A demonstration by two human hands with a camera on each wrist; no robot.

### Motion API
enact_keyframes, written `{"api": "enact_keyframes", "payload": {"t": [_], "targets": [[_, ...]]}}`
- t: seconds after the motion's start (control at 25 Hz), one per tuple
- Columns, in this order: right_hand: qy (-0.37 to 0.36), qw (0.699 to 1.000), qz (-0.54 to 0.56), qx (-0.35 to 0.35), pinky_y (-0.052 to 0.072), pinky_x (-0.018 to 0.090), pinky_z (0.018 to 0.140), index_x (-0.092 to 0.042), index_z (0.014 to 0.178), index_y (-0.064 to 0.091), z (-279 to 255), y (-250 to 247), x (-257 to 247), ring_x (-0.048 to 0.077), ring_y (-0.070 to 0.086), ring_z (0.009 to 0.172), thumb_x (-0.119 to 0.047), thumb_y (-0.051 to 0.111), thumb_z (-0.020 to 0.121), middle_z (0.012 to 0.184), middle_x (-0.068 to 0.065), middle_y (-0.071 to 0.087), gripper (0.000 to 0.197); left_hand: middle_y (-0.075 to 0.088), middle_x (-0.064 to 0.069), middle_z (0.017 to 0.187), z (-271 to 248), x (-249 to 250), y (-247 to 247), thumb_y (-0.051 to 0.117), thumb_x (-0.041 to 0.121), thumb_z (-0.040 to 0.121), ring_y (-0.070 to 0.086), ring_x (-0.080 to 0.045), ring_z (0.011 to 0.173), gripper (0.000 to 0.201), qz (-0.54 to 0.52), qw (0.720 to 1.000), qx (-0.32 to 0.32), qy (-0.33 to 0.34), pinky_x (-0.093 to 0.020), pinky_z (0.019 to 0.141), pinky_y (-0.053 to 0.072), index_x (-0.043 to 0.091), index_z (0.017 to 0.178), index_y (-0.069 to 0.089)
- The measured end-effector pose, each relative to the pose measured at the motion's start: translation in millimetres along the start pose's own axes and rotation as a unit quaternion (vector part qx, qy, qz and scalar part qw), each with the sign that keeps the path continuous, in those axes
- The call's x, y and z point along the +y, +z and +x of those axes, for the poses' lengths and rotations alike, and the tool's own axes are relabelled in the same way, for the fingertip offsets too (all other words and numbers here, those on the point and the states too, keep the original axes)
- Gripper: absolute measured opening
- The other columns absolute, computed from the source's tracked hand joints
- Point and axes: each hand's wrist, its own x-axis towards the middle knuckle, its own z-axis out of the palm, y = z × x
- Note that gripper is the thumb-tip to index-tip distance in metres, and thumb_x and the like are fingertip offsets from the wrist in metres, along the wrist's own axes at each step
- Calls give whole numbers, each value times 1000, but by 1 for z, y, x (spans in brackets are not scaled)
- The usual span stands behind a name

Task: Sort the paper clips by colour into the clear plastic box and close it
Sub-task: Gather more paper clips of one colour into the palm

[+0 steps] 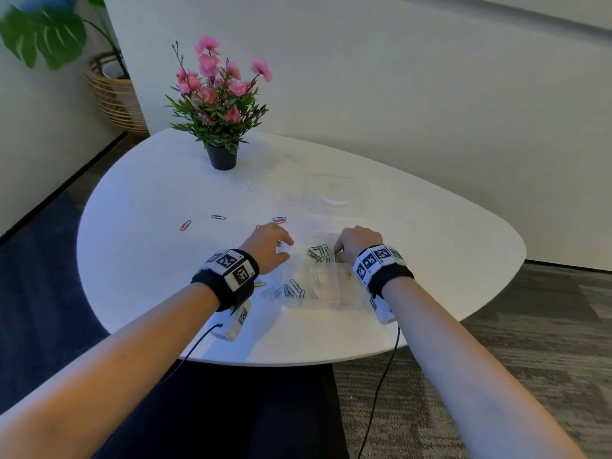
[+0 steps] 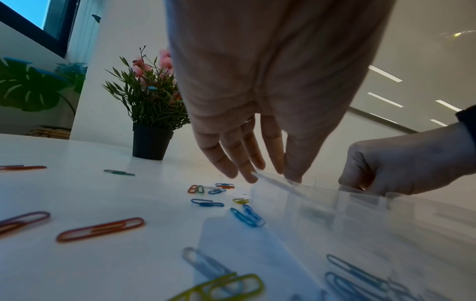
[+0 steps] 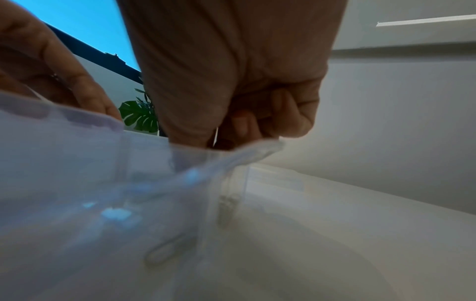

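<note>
A clear plastic box (image 1: 318, 293) sits near the table's front edge between my hands. Green clips (image 1: 318, 253) fill a far compartment and blue clips (image 1: 293, 289) a near one. My left hand (image 1: 284, 248) has straight fingers, and their tips (image 2: 251, 176) touch the left end of the clear lid's edge (image 2: 278, 183). My right hand (image 1: 341, 251) is curled, and its fingers (image 3: 283, 114) pinch the lid's right corner (image 3: 247, 150). Loose clips lie left of the box: red (image 2: 100, 229), blue (image 2: 247, 216), yellow (image 2: 224, 287) and green (image 2: 119, 172).
A black pot of pink flowers (image 1: 222, 157) stands at the far left of the white table (image 1: 165, 260). A red clip (image 1: 185, 225) and a green clip (image 1: 218, 217) lie far out to the left. Cables hang from both wrists over the table's front edge.
</note>
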Motion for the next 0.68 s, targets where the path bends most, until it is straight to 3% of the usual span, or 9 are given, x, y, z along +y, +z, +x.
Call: {"api": "enact_keyframes", "payload": {"t": [0.16,0.32,0.44,0.56,0.68], "targets": [[4,999,40,24,48,26,65,-24,99,75,-8,-5,5,23,67,86,-24,61,88,100,-3,74,19,51,-9,132,1,2,1,64,14,85,56,-23,112,30,17,1000,-11,-12,-33,102,43,13,115,63],[17,991,77,106,51,30,65,-16,93,73,-14,-18,3,27,66,80,-27,56,89,90,6,73,21,51,-8,133,4,5,2,62,13,86,52,-24,118,30,27,999,-12,-18,-35,104,40,14,117,63],[-13,990,128,65,56,36,78,-17,112,67,-18,-22,-8,24,66,90,-34,59,88,97,4,72,30,48,-5,136,4,6,5,60,16,88,46,-22,126,29,47,999,-12,-25,-35,107,37,17,117,62],[18,980,185,71,52,35,85,-15,120,62,-33,-10,0,23,63,98,-35,60,88,105,6,68,38,47,-1,138,5,16,6,52,16,92,43,-20,129,26,104,995,-11,3,-39,108,36,19,115,63],[54,972,195,120,45,35,93,-17,119,63,-60,19,10,25,51,114,-33,61,87,122,9,53,36,46,-1,141,17,33,10,39,4,93,43,-21,130,40,133,984,-101,61,-39,110,36,19,125,58]]}}
